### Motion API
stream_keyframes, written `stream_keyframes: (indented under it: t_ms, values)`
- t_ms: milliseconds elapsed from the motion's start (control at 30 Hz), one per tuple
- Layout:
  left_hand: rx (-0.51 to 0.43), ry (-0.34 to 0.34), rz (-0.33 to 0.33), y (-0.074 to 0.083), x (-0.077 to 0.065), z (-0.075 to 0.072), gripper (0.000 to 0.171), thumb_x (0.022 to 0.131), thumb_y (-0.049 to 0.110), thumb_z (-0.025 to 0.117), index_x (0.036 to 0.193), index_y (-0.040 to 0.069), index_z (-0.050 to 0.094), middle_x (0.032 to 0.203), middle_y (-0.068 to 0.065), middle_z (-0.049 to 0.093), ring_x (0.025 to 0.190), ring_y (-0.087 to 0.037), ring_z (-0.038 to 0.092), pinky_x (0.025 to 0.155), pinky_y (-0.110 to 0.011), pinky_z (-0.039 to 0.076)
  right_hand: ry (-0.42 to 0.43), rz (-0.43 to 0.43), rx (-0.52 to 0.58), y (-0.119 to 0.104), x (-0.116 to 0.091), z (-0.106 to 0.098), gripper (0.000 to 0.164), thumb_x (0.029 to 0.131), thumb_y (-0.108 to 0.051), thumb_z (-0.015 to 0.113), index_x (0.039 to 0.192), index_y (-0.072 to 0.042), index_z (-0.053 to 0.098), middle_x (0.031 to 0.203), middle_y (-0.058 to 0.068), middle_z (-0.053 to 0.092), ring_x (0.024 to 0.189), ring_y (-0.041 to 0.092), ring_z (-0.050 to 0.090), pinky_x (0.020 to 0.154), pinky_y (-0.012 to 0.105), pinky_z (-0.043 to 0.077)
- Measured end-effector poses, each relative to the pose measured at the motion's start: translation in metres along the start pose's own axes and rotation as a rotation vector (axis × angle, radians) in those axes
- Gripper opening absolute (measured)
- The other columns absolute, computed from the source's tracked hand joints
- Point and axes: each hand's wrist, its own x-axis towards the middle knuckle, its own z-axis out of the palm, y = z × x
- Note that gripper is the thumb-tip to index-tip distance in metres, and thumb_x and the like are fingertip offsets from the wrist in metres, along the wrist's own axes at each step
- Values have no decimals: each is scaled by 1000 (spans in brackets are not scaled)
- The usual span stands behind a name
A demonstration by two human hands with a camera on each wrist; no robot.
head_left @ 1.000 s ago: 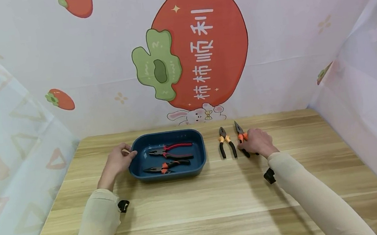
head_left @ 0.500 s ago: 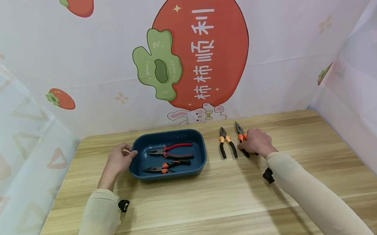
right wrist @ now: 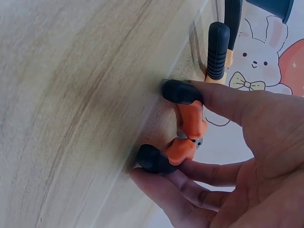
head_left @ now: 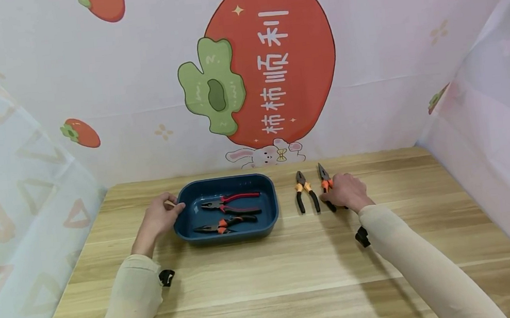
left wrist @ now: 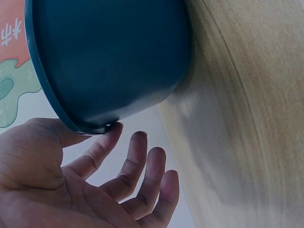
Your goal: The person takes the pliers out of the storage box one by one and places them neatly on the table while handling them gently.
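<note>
My left hand (head_left: pixel 159 215) pinches the rim at the left end of a dark blue tray (head_left: pixel 228 238), thumb on top and index finger below, as the left wrist view shows. Inside the tray lie red-handled combination pliers (head_left: pixel 240 197) and orange-and-black long-nose pliers (head_left: pixel 208 229). On the table to the right, my right hand (head_left: pixel 348 190) grips another pair of orange-and-black long-nose pliers (head_left: pixel 324 177) by the spread handles, thumb on one handle (right wrist: pixel 181 91) and fingers on the other. Their jaws point to the back wall.
Yellow-and-black combination pliers (head_left: pixel 306 190) lie with handles apart between the tray and my right hand. The wooden table (head_left: pixel 269 292) ends at a back wall (head_left: pixel 372 115) of printed cloth, with cloth walls at both sides.
</note>
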Motion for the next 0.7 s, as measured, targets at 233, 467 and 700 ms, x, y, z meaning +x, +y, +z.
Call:
stream_keyframes:
  t_ms: [233,467,700]
  values:
    - [-4,4,-9,0,-1,-1,19,104,16,58,109,-2,55,95,-21,62,80,-28,59,64,-34,47,11,-14,-9,0,2,1,44,89,-43,74,70,-11,50,75,8,48,67,24,47,59,38,37]
    - [1,-2,-9,1,-1,0,20,104,17,58,110,-2,55,98,-22,62,81,-29,59,65,-35,48,-1,-10,-22,0,0,3,42,90,-44,72,76,-9,53,83,12,52,71,26,49,59,38,38]
    - [-6,-1,-14,2,-1,0,20,104,17,58,110,-2,55,99,-22,62,82,-29,59,65,-34,48,-14,-6,-26,0,-1,1,43,91,-47,71,78,-8,55,88,14,53,73,27,50,60,38,37]
